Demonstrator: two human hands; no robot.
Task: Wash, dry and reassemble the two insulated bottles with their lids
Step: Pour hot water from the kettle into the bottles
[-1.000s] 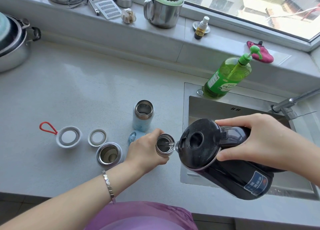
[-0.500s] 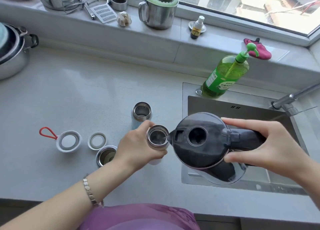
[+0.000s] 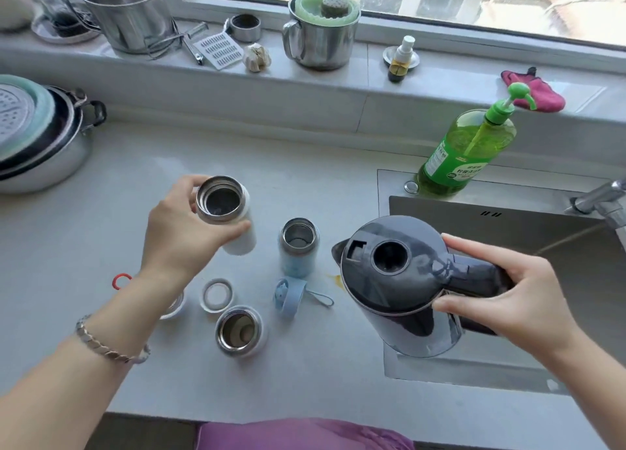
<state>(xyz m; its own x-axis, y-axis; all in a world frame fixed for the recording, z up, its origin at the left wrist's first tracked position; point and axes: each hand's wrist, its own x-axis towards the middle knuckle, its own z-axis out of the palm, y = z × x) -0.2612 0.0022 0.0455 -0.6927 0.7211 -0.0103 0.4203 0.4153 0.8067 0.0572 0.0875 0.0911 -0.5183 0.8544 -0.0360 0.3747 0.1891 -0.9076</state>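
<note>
- The left hand (image 3: pixel 179 226) curls fingers and thumb round the neck of the white bottle (image 3: pixel 242 243), holding it lidless and mouth-up over the counter (image 3: pixel 101 246); I cannot tell whether its base touches down
- The right hand (image 3: pixel 508 293) grips the handle of the dark kettle (image 3: pixel 389 270), held level over the left edge of the sink (image 3: pixel 508 226) with its spout toward the bottles, so it looks as if nothing is pouring
- The hands are well apart, each clamped on its own thing
- The blue bottle (image 3: pixel 298 256) stands open and upright between them, near the spout and probably next to take water
- In front of it are the blue lid (image 3: pixel 288 297) on its side, a white ring (image 3: pixel 217 294) and a steel-lined cap (image 3: pixel 238 331) mouth-up; a red-looped lid (image 3: pixel 122 280) is mostly hidden under the left forearm
- The parts lie separated, presumably so each can be washed singly
- The green soap bottle (image 3: pixel 464 151) stands at the sink's far corner, within reach; I judge the washing to be barely begun
</note>
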